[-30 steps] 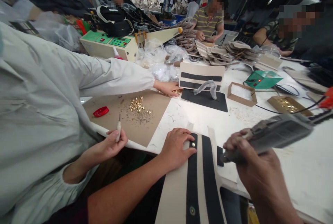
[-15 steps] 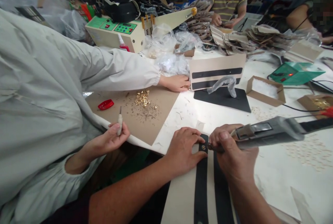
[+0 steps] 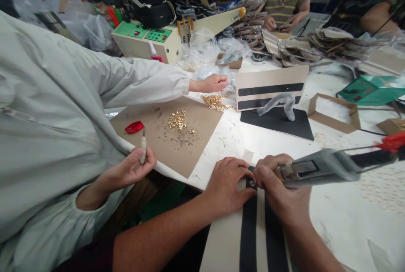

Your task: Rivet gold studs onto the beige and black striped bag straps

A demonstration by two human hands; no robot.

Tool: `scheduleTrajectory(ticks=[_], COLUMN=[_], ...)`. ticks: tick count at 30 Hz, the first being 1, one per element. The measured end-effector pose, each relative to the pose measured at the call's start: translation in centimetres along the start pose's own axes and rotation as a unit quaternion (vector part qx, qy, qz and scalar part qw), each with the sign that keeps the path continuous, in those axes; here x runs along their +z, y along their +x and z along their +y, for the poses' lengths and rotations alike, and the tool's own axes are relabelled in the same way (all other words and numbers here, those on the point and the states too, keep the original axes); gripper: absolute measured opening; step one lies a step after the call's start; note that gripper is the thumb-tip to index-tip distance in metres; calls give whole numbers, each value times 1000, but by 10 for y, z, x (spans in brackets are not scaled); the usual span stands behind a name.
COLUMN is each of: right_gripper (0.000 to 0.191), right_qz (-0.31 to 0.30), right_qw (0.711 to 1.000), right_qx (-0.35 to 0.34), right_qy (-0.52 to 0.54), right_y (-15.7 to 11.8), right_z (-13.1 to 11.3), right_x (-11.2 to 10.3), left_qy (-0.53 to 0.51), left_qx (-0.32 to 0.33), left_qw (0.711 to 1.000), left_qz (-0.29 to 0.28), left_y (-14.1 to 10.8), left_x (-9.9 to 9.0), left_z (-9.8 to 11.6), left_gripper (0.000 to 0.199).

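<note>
A beige panel (image 3: 221,238) with two black strips (image 3: 248,234) lies in front of me at the table edge. My left hand (image 3: 228,183) holds its far end down, with thumb and bent fingers on either side of a small round metal fitting (image 3: 252,183) on the left strip. In my closed right hand (image 3: 281,187) is a grey power screwdriver (image 3: 322,168), lying nearly level with its cable running off to the right. Its tip sits close to the fitting but is hidden behind my fingers.
At left, a co-worker in a light jacket holds a small hand tool (image 3: 143,149). Gold hardware (image 3: 177,120) lies on brown board (image 3: 202,137), with a red clip-like piece (image 3: 134,127) nearby. Beyond are another striped panel (image 3: 272,82), a cardboard box (image 3: 335,111) and a green device (image 3: 370,90).
The co-worker's far hand has lifted off the gold pieces, its fingers now pinched together. My view has shifted slightly. My hands keep their places on the panel and screwdriver.
</note>
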State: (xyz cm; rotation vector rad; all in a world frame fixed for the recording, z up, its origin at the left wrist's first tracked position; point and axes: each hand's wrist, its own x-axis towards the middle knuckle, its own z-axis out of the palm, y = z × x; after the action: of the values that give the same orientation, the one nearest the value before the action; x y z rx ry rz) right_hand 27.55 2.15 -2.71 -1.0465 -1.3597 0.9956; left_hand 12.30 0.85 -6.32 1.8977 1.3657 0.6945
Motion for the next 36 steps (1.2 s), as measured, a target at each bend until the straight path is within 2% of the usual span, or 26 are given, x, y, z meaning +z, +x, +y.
scheduleTrajectory(ticks=[8, 12, 17, 20, 22, 25, 26, 28, 30, 32, 34, 36], right_gripper=[19, 19, 26, 33, 36, 34, 35, 45, 58, 64, 64, 63], right_qz=[-131, -146, -103, -65, -9, 136, 189, 258, 261, 228, 208, 203], right_qw=[989, 985, 990, 995, 997, 988, 981, 954, 906, 860, 840, 841], right_qx=[-3, 20, 42, 21, 0, 5, 31, 128, 250, 336, 356, 329], right_qy=[66, 88, 82, 72, 79, 72, 39, -84, -220, -309, -354, -379], right_y=[5, 7, 14, 14, 6, -20, -31, -56, -80, -102, -118, -128], right_z=[5, 8, 12, -1, -18, -45, -50, -54, -48, -36, -23, -13], right_x=[-8, -8, -7, -10, -18, -41, -51, -74, -98, -117, -130, -136], left_qy=[6, 3, -1, -2, 0, 9, 11, 10, 9, 17, 37, 72], left_qx=[14, 8, 11, 1, -8, -2, 6, 23, 40, 56, 73, 89], left_qw=[1000, 1000, 1000, 1000, 1000, 1000, 1000, 1000, 999, 998, 996, 993], left_qz=[-9, -8, -3, -1, -3, -9, -11, -7, 10, 35, 44, 29], left_y=[-4, -4, -3, -2, -1, -1, -1, -3, -11, -27, -51, -79], left_x=[-1, -3, -2, -3, -4, -7, -7, -10, -15, -22, -31, -37], left_z=[-3, -1, -1, 1, 3, 7, 8, 9, 8, 3, -6, -15], left_gripper=[33, 29, 33, 35, 34, 33, 34, 33, 31, 34, 42, 49])
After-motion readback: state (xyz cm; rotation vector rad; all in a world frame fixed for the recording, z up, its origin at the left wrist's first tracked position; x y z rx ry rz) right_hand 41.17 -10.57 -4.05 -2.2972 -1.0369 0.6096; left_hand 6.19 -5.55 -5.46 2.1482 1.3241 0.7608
